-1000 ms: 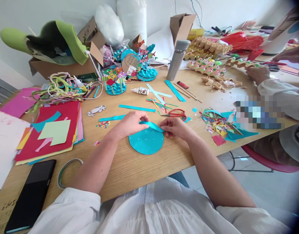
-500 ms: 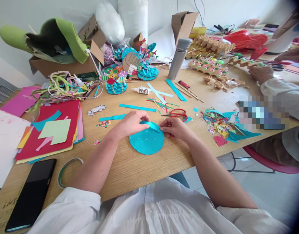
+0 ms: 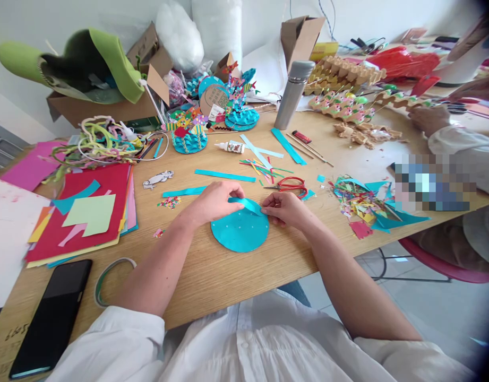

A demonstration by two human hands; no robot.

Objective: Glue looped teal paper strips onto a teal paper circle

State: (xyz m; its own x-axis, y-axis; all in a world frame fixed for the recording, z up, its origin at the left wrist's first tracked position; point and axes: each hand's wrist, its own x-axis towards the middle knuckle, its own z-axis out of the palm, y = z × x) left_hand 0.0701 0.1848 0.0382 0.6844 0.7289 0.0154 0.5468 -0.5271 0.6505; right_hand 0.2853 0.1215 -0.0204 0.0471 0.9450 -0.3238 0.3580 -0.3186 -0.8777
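A round blue disc [image 3: 239, 233] with small pale dots lies on the table in front of me. Along its far edge a blue strip [image 3: 252, 206] curves upward. My left hand [image 3: 224, 199] pinches the strip's left part, its fingers closed over the disc's upper left edge. At the strip's right end, the fingertips of my right hand [image 3: 281, 208] are closed on it. Red-handled scissors [image 3: 289, 185] lie just beyond my right hand. Two more blue strips [image 3: 225, 175] rest beyond my left hand.
Left are stacked coloured papers [image 3: 88, 185], a black phone [image 3: 51, 318] and a tape roll [image 3: 103, 281]. Behind stand a grey bottle [image 3: 294, 95], a glue bottle [image 3: 231, 147] and blue paper crafts [image 3: 189, 142]. Paper scraps [image 3: 358, 204] and another person's hand [image 3: 429, 119] are right.
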